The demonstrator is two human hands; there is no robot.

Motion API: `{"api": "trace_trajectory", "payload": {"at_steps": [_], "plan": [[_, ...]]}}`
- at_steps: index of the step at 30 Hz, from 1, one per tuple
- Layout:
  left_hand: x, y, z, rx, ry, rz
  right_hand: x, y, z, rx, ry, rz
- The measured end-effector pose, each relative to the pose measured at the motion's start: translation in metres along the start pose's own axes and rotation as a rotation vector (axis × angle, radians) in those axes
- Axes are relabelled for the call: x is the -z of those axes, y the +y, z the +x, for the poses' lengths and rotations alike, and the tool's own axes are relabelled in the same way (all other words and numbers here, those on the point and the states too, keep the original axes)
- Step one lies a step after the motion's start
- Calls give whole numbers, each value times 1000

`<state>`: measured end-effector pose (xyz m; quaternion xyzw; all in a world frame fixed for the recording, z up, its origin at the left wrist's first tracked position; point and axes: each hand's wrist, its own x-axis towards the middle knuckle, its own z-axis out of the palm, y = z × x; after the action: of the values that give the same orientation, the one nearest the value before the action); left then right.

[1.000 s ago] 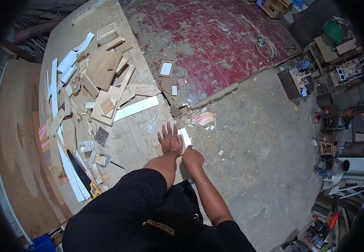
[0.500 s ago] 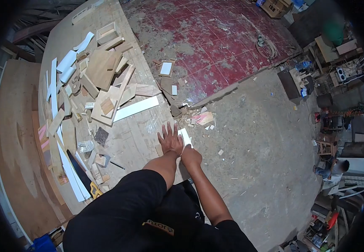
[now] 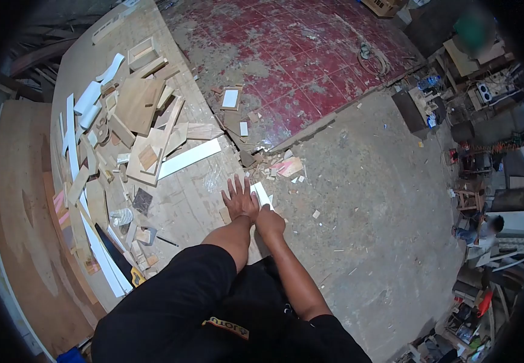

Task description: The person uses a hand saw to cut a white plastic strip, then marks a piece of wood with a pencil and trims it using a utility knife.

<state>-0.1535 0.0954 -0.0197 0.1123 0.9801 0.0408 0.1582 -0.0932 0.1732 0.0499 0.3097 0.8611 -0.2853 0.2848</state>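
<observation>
My left hand (image 3: 241, 201) lies flat near the table's edge with its fingers spread, its thumb side against a short white strip (image 3: 262, 195). Just to its right, my right hand (image 3: 270, 222) is closed around the near end of that strip. The strip points away from me along the table edge, and its near end disappears under my right fingers. Under my left palm, a small wooden piece (image 3: 224, 215) shows partly. Farther up the table (image 3: 192, 190) lies a longer white strip (image 3: 189, 158).
Wood offcuts (image 3: 138, 106) are heaped on the table's left, with a handsaw (image 3: 117, 251) and a dark pencil-like stick (image 3: 167, 241) nearer me. Scraps (image 3: 286, 166) litter the concrete floor. A person (image 3: 485, 230) is at the far right among clutter.
The view has shifted slightly, so most things appear a little farther left. Both hands keep nearly the same pose, and the strip looks slightly turned by my right hand.
</observation>
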Motion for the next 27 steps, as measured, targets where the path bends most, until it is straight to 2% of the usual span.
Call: {"api": "trace_trajectory", "payload": {"at_steps": [4,7,11,14,17,19,23,27], "plan": [[-4,-2,0,-17,56,-62,27,11,-42,-30,-101,-55],[-5,-2,-1,-18,53,-70,42,5,-60,-23,-51,-116],[-4,-2,1,6,40,-6,18,-9,-13,-30,-93,-67],[-3,-1,6,16,-25,-15,-10,-8,20,24,12,-25],[-5,-1,2,30,-47,-25,-6,5,3,43,5,-21],[-8,-2,1,-14,72,-47,4,16,-24,36,-3,-43],[-7,-1,-1,-9,65,-59,21,13,-46,-25,-23,-34],[-1,0,-1,10,-5,-17,8,-5,-13,34,-34,-57]]}}
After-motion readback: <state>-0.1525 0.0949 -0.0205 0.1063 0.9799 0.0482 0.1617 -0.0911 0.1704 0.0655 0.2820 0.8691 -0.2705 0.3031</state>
